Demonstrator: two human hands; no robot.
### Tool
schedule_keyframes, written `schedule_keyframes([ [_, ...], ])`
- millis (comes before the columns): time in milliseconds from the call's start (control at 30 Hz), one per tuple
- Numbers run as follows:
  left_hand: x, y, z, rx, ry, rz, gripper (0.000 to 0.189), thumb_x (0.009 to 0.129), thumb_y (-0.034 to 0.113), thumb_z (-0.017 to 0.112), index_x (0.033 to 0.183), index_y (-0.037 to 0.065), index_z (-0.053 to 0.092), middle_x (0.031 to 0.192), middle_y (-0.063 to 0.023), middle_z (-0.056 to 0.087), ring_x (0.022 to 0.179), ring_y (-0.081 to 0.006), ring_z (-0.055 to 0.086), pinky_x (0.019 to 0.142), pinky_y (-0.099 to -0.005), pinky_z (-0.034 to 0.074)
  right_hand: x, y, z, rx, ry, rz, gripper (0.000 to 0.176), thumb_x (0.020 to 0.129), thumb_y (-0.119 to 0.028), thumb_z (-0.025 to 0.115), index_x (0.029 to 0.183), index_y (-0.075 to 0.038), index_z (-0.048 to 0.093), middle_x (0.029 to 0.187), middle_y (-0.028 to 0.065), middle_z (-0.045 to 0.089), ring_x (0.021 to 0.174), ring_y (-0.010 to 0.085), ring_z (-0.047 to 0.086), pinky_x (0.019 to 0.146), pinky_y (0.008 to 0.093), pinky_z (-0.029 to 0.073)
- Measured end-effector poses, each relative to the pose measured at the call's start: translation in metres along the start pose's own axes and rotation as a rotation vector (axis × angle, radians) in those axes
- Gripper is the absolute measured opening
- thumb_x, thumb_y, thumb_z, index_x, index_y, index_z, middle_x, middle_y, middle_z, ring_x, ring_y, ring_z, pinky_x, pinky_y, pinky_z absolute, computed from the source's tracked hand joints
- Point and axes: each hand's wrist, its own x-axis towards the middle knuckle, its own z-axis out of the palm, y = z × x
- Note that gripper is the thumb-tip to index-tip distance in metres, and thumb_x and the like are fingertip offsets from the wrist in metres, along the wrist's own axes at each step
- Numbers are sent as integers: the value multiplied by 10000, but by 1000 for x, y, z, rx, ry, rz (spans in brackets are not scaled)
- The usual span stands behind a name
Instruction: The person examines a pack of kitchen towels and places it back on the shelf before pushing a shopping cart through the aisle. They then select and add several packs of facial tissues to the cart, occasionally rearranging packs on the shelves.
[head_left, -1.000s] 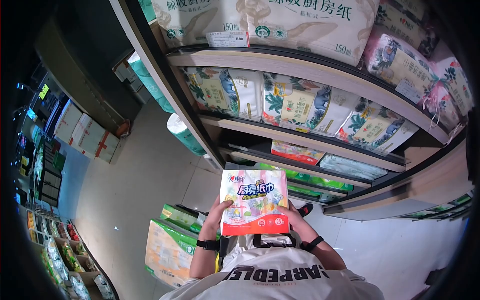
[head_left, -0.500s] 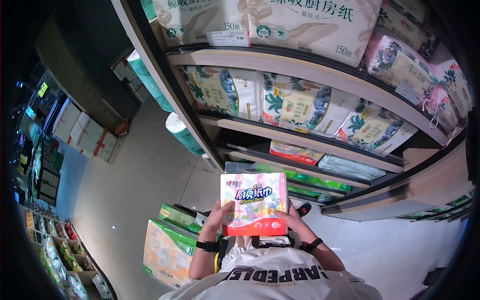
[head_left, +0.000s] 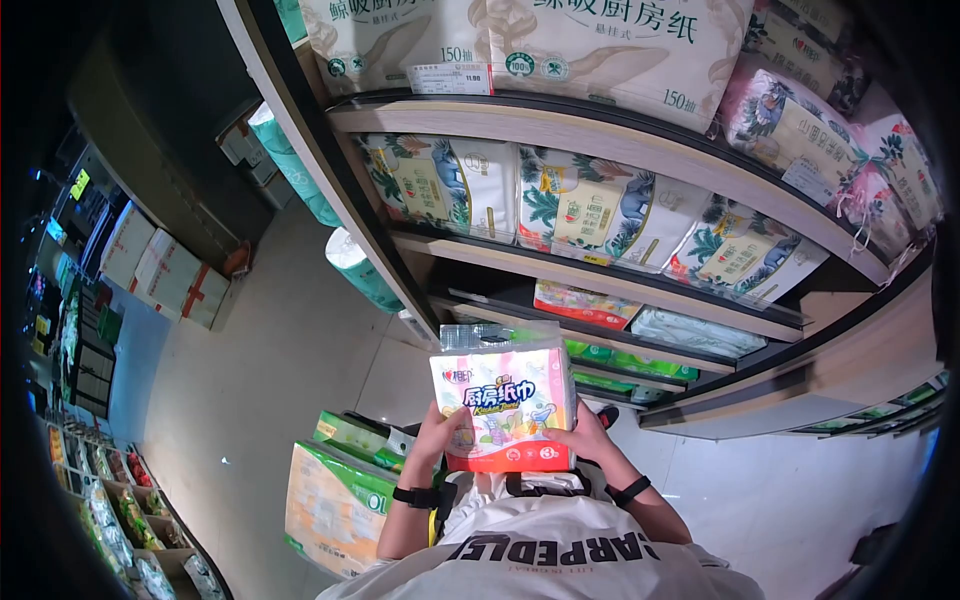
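Both my hands hold a pack of kitchen paper towels [head_left: 505, 405] in front of my body, its pink, white and red printed face turned up toward me. My left hand [head_left: 437, 440] grips the left edge with the thumb on the front. On the opposite edge, my right hand [head_left: 583, 433] does the same. The fingers behind the pack are hidden. A clear plastic flap stands up along the pack's far edge. Beyond it, a similar red and pink pack [head_left: 585, 304] lies on a low shelf, beside white plastic-wrapped packs [head_left: 697, 333].
A shelf unit [head_left: 600, 135] with paper packs on several levels rises ahead. Large green and beige packs [head_left: 335, 500] stand on the floor at my left. Teal-wrapped rolls [head_left: 362, 268] line the shelf's side. Cartons [head_left: 170, 275] sit farther left, near a produce display [head_left: 130, 510].
The pack has tilted and turned slightly in my hands, so its clear top flap and right side show more. My view has shifted a little.
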Motion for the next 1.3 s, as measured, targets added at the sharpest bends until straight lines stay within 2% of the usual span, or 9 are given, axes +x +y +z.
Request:
schedule_keyframes([
  [167,5,8,1,-37,10,45,511,857,50,611,1322,-7,409,1236,-111,588,1126,-197,565,976,-339,431,-2,-28,-2,-60,43,14,877,694,-203,837,1407,-22,360,1278,164,570,1166,260,574,986,365,449],
  [400,44,62,-15,838,253,296,315,749,59,714,1047,-11,640,969,-148,697,894,-223,675,788,-335,518,25,-75,1,-265,240,-101,1239,632,-219,875,1503,18,26,1399,231,452,1271,322,490,1027,388,419],
  [433,48,72,-14,796,278,293,307,748,61,709,1039,-11,643,963,-156,677,915,-256,666,796,-357,518,29,-83,3,-258,233,-80,1257,631,-222,875,1501,25,3,1407,235,442,1284,324,477,1033,393,413],
  [500,55,93,-8,709,330,292,290,747,65,699,1023,-11,648,953,-172,637,956,-322,648,812,-401,518,48,-74,9,-299,286,-294,1037,647,-223,862,1446,-3,239,1354,214,492,1243,337,503,1007,388,432],
  [533,61,98,-6,700,379,288,345,764,87,732,1074,-23,628,1037,-162,684,922,-236,674,791,-343,516,59,-71,10,-368,271,-341,951,639,-222,865,1401,-16,335,1335,200,512,1220,344,519,991,384,445],
  [633,83,102,-4,566,479,641,358,783,83,715,1109,-23,611,1091,-169,659,978,-262,656,832,-341,501,84,-61,15,-360,239,-355,658,712,-264,800,1261,-34,520,1293,162,547,1187,338,532,976,395,448],
  [867,74,120,0,541,485,748,412,823,99,649,1233,66,620,1170,-169,602,1098,-327,568,968,-378,438,105,-30,15,-616,245,-431,675,818,-248,692,1375,-32,378,1374,169,459,1275,314,452,1027,376,419],
  [967,76,98,-5,439,471,790,463,831,98,664,1280,30,572,1204,-139,602,1160,-274,558,987,-361,437,116,-19,12,-626,226,-456,721,827,-227,671,1420,-39,306,1422,172,400,1312,317,408,1047,370,409],
  [1300,119,50,-23,-751,26,483,383,1000,238,480,1348,88,421,1311,-93,532,1170,-242,558,981,-403,480,151,-18,5,-720,250,-466,753,854,-62,555,1495,-20,162,1533,208,216,1397,357,282,1087,379,394],
])
